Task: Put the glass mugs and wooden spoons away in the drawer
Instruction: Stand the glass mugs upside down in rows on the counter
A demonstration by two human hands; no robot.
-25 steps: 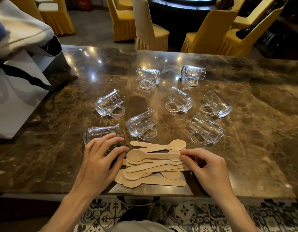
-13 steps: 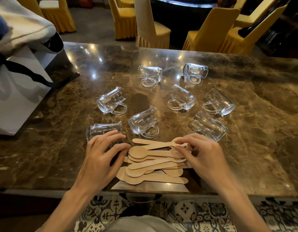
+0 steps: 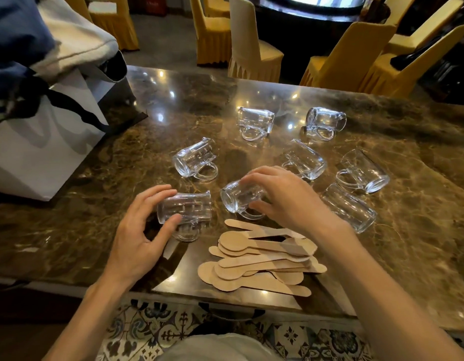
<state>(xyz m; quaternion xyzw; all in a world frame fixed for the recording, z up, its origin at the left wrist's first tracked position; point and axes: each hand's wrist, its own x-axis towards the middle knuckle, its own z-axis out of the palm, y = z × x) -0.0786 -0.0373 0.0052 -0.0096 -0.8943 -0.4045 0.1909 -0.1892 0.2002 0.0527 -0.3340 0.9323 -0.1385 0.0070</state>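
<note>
Mugs [image 3: 194, 162] lie tipped just beyond the spoons [image 3: 259, 259]. Left hand [image 3: 137, 238] curls round the nearest mug [image 3: 185, 211], right hand [image 3: 285, 199] round the second mug [image 3: 238, 198]. Grip both bodies firmly and lift level, since glass probably slips.

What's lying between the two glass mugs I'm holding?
Nothing: the head view shows a strip of bare marble tabletop between the near-left glass mug, gripped by the left hand, and the middle glass mug, gripped by the right hand.

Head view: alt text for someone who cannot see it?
The left hand grips one sideways clear glass mug, the right hand a second mug, on a brown marble table. Six more mugs lie tipped beyond, with flat wooden spoons piled nearest.
</note>
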